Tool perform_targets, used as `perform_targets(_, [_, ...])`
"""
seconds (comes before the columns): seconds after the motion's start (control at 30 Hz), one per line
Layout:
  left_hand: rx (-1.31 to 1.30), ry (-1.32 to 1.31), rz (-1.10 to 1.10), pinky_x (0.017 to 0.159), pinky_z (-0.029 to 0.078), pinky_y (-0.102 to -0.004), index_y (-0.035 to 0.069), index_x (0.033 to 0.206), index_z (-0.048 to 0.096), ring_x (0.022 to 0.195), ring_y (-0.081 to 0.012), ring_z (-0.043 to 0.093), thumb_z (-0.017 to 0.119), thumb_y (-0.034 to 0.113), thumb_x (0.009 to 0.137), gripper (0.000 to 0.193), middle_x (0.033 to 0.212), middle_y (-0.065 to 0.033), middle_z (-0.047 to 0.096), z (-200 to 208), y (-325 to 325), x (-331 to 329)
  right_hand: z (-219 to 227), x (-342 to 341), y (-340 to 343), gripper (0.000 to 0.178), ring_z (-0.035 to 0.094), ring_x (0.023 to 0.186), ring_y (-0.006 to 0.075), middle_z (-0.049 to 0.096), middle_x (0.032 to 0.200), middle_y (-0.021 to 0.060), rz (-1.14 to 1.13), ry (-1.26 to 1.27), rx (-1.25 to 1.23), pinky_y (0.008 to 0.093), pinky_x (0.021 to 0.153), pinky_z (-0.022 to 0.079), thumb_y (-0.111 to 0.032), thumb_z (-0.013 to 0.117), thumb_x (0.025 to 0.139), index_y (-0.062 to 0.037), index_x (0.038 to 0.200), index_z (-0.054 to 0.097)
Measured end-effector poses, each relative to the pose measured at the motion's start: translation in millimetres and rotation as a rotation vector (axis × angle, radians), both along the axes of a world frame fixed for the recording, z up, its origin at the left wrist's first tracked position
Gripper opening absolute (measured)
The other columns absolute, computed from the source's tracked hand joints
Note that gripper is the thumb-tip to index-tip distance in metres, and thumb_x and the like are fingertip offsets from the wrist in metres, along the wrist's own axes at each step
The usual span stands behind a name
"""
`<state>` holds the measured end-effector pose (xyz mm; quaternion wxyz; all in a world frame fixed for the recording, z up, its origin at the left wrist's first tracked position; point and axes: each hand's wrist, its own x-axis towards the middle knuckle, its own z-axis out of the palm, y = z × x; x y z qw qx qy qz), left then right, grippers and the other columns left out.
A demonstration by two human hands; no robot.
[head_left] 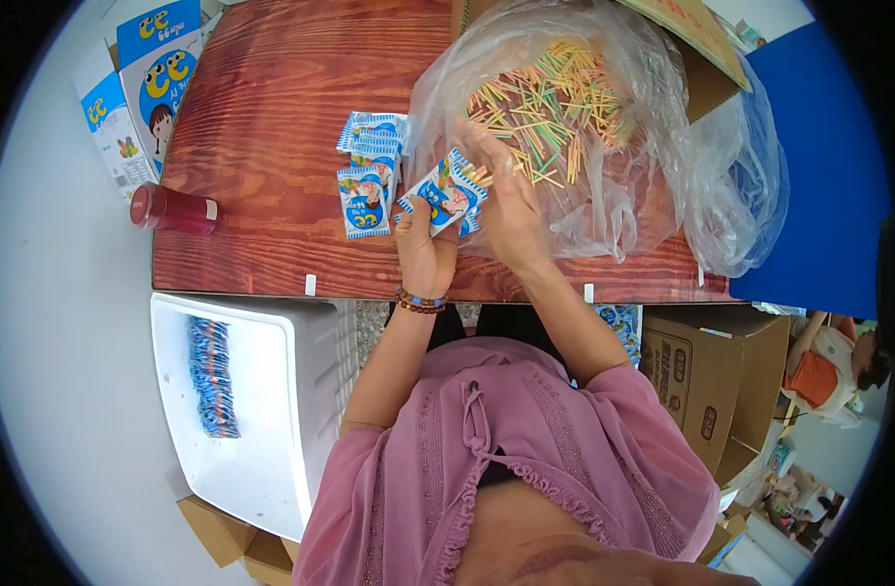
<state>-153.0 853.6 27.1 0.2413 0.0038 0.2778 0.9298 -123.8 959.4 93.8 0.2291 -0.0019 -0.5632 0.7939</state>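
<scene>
Blue packet (446, 198) pinched in the left hand (428, 258), mouth facing the right hand (514, 207), probably so sticks (477, 175) line up; can't tell right grip.

The pink top (394, 479) is ruffled, the bracelet (421, 302) beaded, trousers (515, 323) seemingly black.

Left of the plastic bag (612, 217), the tabletop (272, 107) offers open passage, interrupted by the packet pile (371, 168) nearby and 1 red jar (174, 209) farther off; a cardboard flap (700, 41) bars its far right.
</scene>
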Motion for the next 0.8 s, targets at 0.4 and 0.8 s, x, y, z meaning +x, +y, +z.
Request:
perform_targets(0.4, [0.278,-0.121,0.001,0.091,0.049,-0.0419,0.006,0.125,0.05,0.11,-0.0212,0.057,0.055,0.027,0.095,0.037,0.122,-0.0065,0.059,4,-7,-3,19,-8,1,0.062,0.035,0.134,0.0253,0.039,0.144,0.0179,0.148,0.021,0.416,0.0371,0.111,0.023,-0.043,0.038,0.098,0.0056,0.137,0.04])
perform_targets(0.8, [0.34,-0.121,0.024,0.089,0.049,-0.0422,0.011,0.126,0.049,0.108,-0.0202,0.056,0.058,0.033,0.093,0.041,0.119,-0.0042,0.058,1,-21,-15,56,2,-1,0.044,0.06,0.095,0.0175,0.062,0.104,0.0135,-0.007,0.128,0.131,0.0304,0.083,0.048,-0.035,0.042,0.099,0.0015,0.121,0.051])
